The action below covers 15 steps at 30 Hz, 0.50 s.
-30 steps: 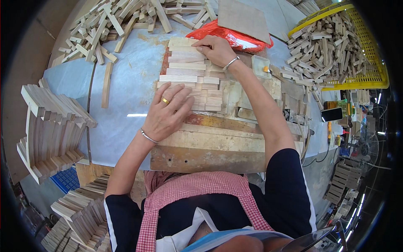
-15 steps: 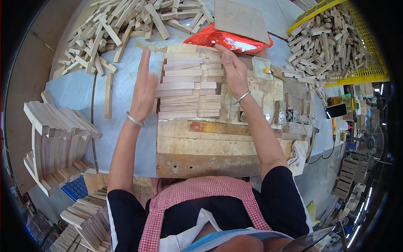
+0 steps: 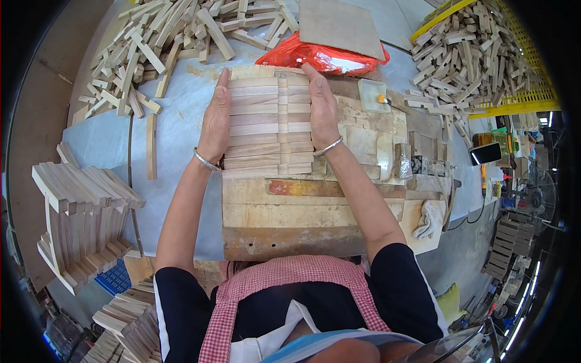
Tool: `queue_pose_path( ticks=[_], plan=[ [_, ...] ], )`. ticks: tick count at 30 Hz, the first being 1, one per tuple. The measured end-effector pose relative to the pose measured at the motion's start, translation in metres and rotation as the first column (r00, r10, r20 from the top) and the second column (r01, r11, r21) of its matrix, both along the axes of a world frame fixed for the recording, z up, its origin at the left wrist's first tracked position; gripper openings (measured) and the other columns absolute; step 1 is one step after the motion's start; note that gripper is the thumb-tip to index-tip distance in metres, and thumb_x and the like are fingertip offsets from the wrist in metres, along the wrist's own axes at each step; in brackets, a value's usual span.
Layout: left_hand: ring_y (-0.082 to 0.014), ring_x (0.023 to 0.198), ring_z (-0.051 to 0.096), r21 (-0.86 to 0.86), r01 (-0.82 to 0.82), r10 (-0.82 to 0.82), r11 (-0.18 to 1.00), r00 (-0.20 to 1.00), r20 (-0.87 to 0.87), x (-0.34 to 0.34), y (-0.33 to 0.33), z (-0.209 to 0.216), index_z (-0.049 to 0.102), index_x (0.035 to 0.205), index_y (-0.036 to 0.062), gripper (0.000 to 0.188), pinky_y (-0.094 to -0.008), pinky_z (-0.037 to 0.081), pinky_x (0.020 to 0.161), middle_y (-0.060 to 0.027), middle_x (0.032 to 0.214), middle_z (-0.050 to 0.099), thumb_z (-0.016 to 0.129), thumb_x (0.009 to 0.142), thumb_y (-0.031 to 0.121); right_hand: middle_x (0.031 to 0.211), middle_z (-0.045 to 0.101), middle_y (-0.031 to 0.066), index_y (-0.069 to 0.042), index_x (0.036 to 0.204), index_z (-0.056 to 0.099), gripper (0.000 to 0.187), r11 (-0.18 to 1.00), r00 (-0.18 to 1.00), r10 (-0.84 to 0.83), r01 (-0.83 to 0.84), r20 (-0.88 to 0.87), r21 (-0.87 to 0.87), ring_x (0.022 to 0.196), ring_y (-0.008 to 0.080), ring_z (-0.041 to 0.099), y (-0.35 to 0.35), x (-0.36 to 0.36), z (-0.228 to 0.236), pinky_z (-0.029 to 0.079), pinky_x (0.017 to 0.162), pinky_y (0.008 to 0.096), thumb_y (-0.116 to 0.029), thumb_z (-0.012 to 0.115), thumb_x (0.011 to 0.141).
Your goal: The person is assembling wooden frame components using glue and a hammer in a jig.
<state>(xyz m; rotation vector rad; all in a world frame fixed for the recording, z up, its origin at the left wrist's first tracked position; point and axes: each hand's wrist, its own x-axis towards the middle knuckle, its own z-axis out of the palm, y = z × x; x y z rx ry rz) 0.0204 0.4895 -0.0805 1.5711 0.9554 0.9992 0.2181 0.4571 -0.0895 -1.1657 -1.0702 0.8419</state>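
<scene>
Flanking the row of wooden strips [image 3: 254, 129], the left hand [image 3: 216, 121] and the right hand [image 3: 324, 113] are held flat and unfolded, palms facing; nothing is wrapped by the fingers, and how firmly the ends are pressed cannot be told. The row is set between both palms, about equally near each, every strip's long axis running left to right. It is supported by a worn wooden board [image 3: 296, 216]. The far edge is crowded by a red plastic bag [image 3: 275, 57], partly covered by a flat panel [image 3: 339, 27]. Leftward, a lone strip [image 3: 151, 147] is seen.
</scene>
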Motion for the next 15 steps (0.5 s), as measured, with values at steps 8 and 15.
queue_pose_path(
  ticks=[8, 15],
  plan=[
    [-0.0298, 0.145, 0.015, 0.122, -0.003, 0.021, 0.993, 0.988, -0.152, -0.024, -0.008, -0.002, 0.015, 0.148, -0.0032, 0.095, -0.0395, 0.012, 0.117, -0.0194, 0.155, 0.018, 0.049, 0.085, 0.06, 0.141, 0.043, 0.0189, 0.004, 0.139, 0.037, 0.064, 0.998, 0.994, 0.052, -0.047, 0.101, -0.043, 0.133, 0.0259, 0.037, -0.013, 0.013, 0.007, 0.026, 0.11, 0.0319, -0.046, 0.041, 0.099],
    [-0.0329, 0.144, 0.015, 0.249, 0.067, 0.034, 0.966, 0.924, -0.38, -0.06, -0.075, -0.002, 0.014, 0.148, -0.0039, 0.109, -0.044, 0.012, 0.116, -0.022, 0.154, 0.018, 0.065, 0.076, 0.06, 0.149, 0.027, 0.0242, 0.005, 0.143, 0.028, 0.095, 0.985, 0.436, 0.171, -0.104, 0.884, -0.139, 0.141, 0.0359, 0.022, -0.1, 0.05, 0.015, 0.012, 0.115, 0.0481, -0.067, 0.05, 0.084]
  ],
)
